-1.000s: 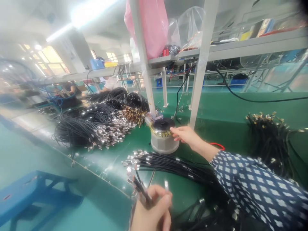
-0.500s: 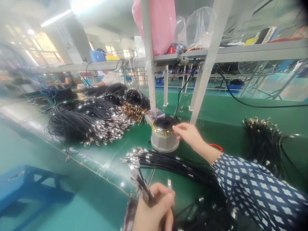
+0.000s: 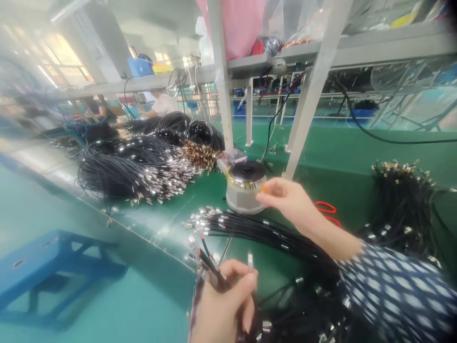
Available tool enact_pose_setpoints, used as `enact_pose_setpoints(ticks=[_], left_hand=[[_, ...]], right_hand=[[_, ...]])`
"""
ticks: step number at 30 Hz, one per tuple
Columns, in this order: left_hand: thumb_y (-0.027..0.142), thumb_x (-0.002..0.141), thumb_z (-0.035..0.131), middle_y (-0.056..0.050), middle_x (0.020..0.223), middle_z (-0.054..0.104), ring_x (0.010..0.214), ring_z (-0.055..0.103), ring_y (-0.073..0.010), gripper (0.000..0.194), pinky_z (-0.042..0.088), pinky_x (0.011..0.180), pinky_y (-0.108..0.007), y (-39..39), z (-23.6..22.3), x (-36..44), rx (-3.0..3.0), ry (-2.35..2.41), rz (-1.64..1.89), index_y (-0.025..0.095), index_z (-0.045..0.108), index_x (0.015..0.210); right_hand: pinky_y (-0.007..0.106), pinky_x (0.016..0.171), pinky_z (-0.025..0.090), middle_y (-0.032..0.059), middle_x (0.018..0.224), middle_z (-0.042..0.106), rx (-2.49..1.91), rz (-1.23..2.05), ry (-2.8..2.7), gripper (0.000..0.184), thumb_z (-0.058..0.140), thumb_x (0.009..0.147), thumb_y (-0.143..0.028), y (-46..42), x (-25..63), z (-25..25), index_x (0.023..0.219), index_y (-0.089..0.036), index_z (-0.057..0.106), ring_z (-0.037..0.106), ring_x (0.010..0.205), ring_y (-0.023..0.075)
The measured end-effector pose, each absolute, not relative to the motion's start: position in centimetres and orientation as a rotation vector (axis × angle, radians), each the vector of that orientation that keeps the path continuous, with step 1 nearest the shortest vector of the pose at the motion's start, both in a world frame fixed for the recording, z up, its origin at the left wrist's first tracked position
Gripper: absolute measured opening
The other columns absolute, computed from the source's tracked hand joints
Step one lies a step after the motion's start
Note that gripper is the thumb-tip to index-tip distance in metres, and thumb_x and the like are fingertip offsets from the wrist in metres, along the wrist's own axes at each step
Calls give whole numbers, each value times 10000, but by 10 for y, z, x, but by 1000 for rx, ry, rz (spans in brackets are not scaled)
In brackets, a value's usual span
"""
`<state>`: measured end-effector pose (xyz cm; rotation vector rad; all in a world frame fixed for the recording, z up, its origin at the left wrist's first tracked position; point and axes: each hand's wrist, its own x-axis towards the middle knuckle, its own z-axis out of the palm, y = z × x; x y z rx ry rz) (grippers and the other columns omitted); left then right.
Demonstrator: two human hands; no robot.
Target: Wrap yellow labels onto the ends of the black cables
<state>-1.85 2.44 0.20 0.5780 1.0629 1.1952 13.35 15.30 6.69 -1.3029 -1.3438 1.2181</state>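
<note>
My left hand is closed round several black cables with bare metal plugs. One silver USB plug sticks up between its thumb and forefinger. My right hand pinches a small piece of yellow tape at the front right of a round tape dispenser. The dispenser has a pale body, a black top disc and short yellow tape strips round its rim. Just in front of it lies a bundle of black cables, metal plugs to the left.
Large coils of black cable lie on the green bench at left; another bundle is at right. Red scissor-like handles rest behind my right forearm. Shelf posts rise behind the dispenser. A blue stool stands lower left.
My right hand has drawn slightly away from the dispenser rim, with yellow tape now showing at its fingertips. My left hand keeps its cables. The view has tilted down a little.
</note>
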Motion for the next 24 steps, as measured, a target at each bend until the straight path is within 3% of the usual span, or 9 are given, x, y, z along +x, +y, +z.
enact_pose_setpoints(ticks=[2, 6, 11, 17, 24], left_hand=[[370, 639, 841, 46, 482, 565, 274, 393, -8, 332, 172, 360, -158, 24, 5, -18, 553, 1092, 1190, 150, 593, 652], [332, 709, 790, 44, 452, 563, 293, 374, -9, 235, 194, 396, -171, 19, 9, -17, 601, 1168, 1134, 155, 637, 729], [302, 749, 754, 88, 389, 465, 289, 387, -31, 174, 171, 391, -170, 13, 14, -15, 685, 1202, 1087, 163, 661, 796], [227, 756, 740, 26, 750, 636, 300, 467, -8, 167, 224, 345, -146, 13, 17, -15, 730, 1174, 1088, 181, 643, 883], [201, 784, 709, 27, 789, 630, 323, 478, 4, 156, 289, 332, -118, 9, 16, -13, 810, 1151, 1087, 203, 664, 933]], right_hand=[[262, 647, 481, -26, 653, 623, -1265, 1390, -1419, 195, 787, 666, -220, 126, 144, 60, 703, -165, 604, 577, 613, 125], [253, 657, 427, -12, 751, 614, -1135, 1745, -1556, 213, 725, 757, -356, 84, 162, 40, 804, -170, 633, 551, 697, 132], [295, 705, 384, 4, 782, 583, -1094, 1648, -1725, 201, 647, 837, -326, 72, 167, 33, 717, -168, 618, 518, 740, 152], [275, 746, 369, -16, 841, 583, -1081, 1524, -1868, 164, 644, 856, -218, 67, 164, 45, 697, -184, 632, 542, 809, 135], [251, 767, 413, -16, 828, 581, -1099, 1424, -1963, 164, 644, 863, -206, 64, 162, 51, 701, -179, 633, 569, 803, 123]])
